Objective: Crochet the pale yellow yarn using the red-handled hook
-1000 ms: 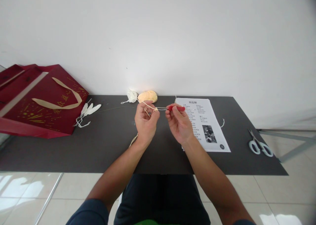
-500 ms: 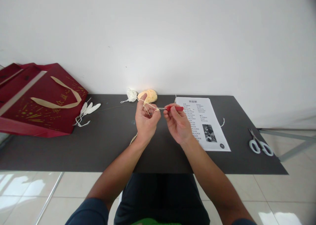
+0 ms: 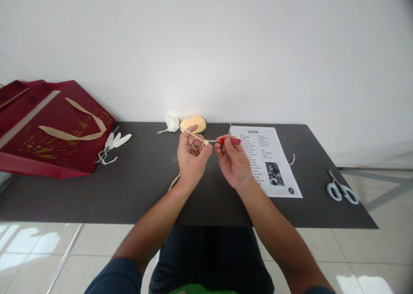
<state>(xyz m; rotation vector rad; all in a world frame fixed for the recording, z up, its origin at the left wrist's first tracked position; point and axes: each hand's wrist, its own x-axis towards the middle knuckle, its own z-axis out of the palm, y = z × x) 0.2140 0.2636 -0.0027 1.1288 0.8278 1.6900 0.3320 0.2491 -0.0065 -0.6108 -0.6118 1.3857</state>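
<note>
Between thumb and fingers my left hand (image 3: 193, 154) pinches a small cream piece of yarn work (image 3: 205, 143). A strand of cream yarn (image 3: 193, 134) runs taut over its raised index finger, and more yarn hangs by the wrist. My right hand (image 3: 234, 163) is closed around the red handle of a crochet hook (image 3: 229, 141). The hook's thin metal shaft points left and meets the yarn at my left fingertips; its tip is too small to make out. Both hands are above the dark table, close together.
A peach yarn ball (image 3: 193, 124) and a white yarn bundle (image 3: 172, 123) lie by the wall. A printed sheet (image 3: 284, 156) is right of my hands, with scissors (image 3: 342, 188) farther right. White crocheted pieces (image 3: 118, 141) lie beside a red gift bag (image 3: 54, 135) on the dark table (image 3: 135, 199).
My left index finger has tipped slightly lower and to the right, with the yarn still over it. The hook has barely shifted right. The view has moved a little.
</note>
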